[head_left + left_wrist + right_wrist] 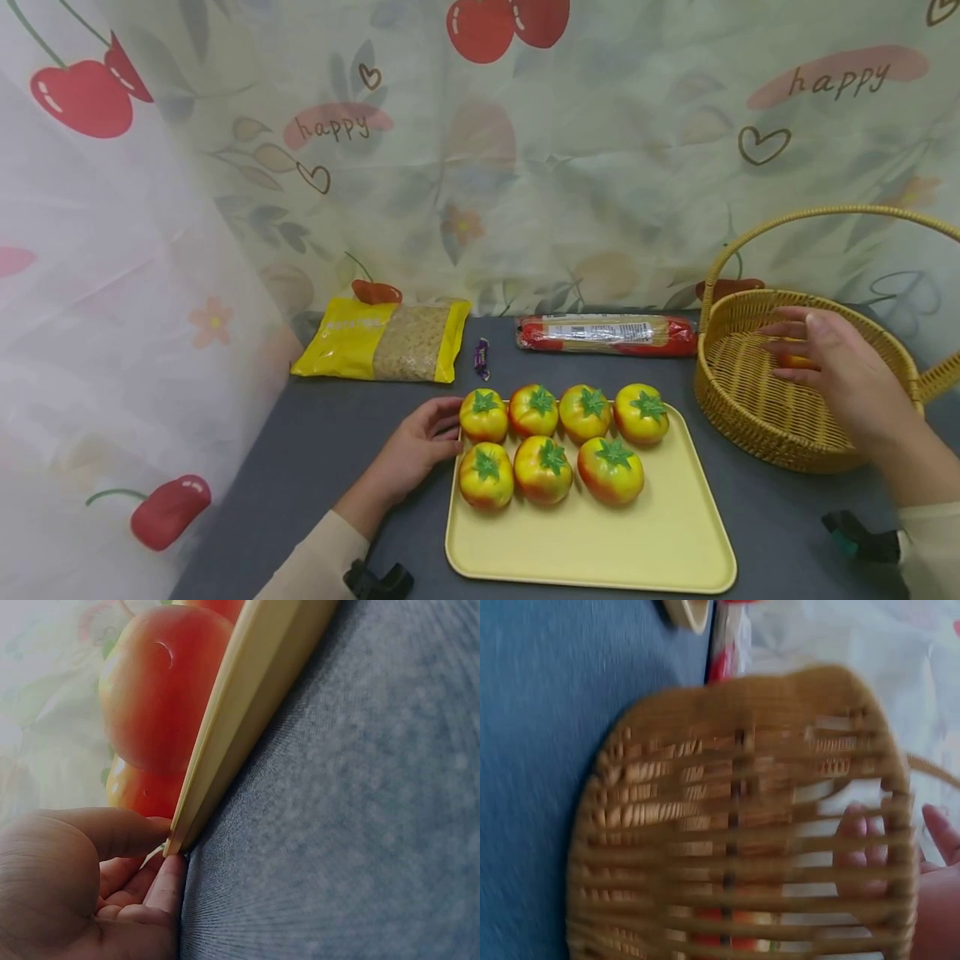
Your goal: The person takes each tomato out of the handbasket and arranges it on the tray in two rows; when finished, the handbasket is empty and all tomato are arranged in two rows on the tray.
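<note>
Grey table (315, 450): left hand (416, 454) is pinching tray (660, 542) corner; right hand (840, 367) is hovering released over basket (750, 417), 7 tomatoes (543, 469) lying left of it.

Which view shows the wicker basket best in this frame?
The head view: the wicker basket shows nearly whole, handle and rim, with the right hand over it. The right wrist view gives only a blurred close-up of its weave. The left wrist view misses it, showing the tray edge.
</note>
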`<state>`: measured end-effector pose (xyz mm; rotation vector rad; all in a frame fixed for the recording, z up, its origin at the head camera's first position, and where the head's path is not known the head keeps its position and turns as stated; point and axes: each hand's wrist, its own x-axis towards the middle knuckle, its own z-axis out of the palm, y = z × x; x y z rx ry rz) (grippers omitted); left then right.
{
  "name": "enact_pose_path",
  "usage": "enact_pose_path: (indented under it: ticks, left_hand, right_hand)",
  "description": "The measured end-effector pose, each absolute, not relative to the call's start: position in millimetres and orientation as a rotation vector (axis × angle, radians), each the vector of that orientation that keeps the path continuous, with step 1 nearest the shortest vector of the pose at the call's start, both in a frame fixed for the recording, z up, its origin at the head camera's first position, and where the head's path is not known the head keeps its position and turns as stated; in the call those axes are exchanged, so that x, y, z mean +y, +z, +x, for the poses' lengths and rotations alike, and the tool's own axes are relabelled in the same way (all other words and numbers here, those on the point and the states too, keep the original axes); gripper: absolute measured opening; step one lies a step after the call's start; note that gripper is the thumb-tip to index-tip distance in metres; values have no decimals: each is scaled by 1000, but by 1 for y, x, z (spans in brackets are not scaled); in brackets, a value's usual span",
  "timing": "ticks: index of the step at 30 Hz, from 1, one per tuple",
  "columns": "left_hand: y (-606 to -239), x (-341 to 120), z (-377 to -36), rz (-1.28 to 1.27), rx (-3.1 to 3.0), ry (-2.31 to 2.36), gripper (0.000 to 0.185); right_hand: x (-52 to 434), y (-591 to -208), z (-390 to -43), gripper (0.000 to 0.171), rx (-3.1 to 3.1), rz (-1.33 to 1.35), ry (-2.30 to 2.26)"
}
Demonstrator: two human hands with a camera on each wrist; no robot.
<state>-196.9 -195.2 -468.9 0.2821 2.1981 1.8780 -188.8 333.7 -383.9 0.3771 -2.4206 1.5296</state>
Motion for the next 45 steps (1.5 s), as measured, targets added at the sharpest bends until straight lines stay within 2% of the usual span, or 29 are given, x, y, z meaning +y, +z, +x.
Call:
enact_pose_path:
  ticks: [4,10,15,20,27,40,45]
  left_hand:
    - [-470,-196,-197,310,2169,1906,62]
    - [-471,-197,-197,314,2167,1899,62]
    - [-470,-196,-197,319,2162,1897,62]
    - [-469,-196,-197,318,2161,1895,62]
    - [-469,-196,-197,314,2159,1898,62]
    - [-470,-195,-197,301,2178,1892,61]
    - [-471,-196,-198,294,2193,1886,61]
  right_hand:
    - [345,-384,-193,35,-2421,264,1495]
    - [361,-388,-198,45,-2423,142,1465]
    - [373,-390,-202,33,-2398,114,1494]
    - [382,-390,-205,32,-2396,89,1534]
    - [386,-388,-212,70,-2469,-23,1497]
    - [396,-392,-226,95,-2700,-153,1300]
    - [398,-399,-233,101,-2797,-108,1229]
